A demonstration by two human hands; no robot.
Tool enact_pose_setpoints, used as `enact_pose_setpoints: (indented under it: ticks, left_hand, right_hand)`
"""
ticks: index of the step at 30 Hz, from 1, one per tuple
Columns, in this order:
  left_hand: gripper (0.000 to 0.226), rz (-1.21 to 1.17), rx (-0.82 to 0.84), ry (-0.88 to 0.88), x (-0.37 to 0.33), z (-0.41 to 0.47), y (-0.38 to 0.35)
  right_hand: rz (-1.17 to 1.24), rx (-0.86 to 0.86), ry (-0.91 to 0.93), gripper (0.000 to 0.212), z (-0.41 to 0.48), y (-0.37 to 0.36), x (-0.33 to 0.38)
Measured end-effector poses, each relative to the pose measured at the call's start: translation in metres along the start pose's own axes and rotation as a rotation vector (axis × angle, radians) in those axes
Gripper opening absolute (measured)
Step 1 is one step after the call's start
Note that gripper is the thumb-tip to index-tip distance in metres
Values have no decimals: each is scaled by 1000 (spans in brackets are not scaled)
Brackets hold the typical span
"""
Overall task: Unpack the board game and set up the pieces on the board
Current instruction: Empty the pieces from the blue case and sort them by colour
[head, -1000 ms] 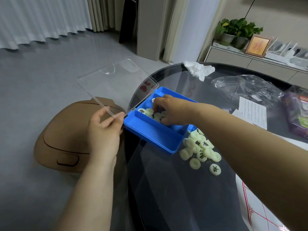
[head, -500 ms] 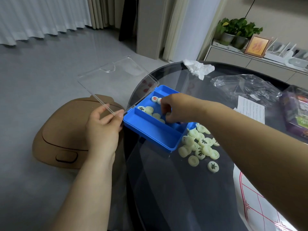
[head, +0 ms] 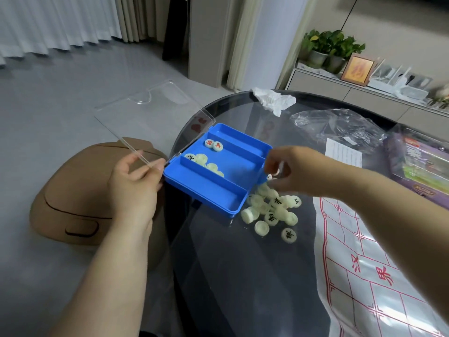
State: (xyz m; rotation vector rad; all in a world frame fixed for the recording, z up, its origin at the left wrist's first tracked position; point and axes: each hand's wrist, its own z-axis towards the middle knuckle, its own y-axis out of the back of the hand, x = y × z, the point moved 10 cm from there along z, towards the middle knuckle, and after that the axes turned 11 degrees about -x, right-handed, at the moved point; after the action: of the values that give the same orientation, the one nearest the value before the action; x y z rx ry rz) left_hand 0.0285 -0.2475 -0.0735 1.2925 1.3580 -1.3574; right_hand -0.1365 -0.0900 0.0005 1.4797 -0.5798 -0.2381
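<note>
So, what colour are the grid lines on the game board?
Red, printed on a pale board; the head view shows them clearly.

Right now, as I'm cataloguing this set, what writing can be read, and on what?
"汉界": red, on the board sheet.
"兵": red, on a piece in the blue tray.
Black characters on the loose pieces: too blurred to read surely.
Print on the paper slip, purple box and framed picture: too small or blurred.
</note>
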Motion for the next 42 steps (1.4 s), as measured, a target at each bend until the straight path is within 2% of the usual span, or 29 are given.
enact_pose_setpoints:
  ticks: [3, 6, 9, 12, 16, 22, 32, 39, 42]
  left_hand:
    - [35, 0, -2, -1, 0, 0, -1]
    - [34, -1, 2, -2, 0, 0, -1]
    - [38, -6, 5, -3, 0, 2, 0]
    - [36, -4, 9, -9, 1, 5, 0]
    - [32, -16, 21, -16, 1, 6, -2]
    - [31, -20, 33, -21, 1, 7, -2]
    - [31, -5, 36, -31, -1, 5, -2]
    - [33, 11, 19, -35, -1, 6, 0]
    - [36, 16, 18, -34, -1, 6, 1]
  right_hand:
    - [12, -89, 103, 21, 21, 6, 31]
    - [-76, -8, 199, 35, 42, -18, 60]
    - [-108, 112, 179, 46, 56, -42, 62]
    - [-14, 137, 126, 51, 63, -47, 58]
    - [65, 70, 105, 44, 66, -47, 61]
    - [6, -58, 104, 30, 70, -45, 62]
    - [64, 5, 19, 39, 75, -48, 55]
    - [24, -24, 69, 26, 78, -47, 61]
    - [0, -60, 110, 12, 76, -45, 64]
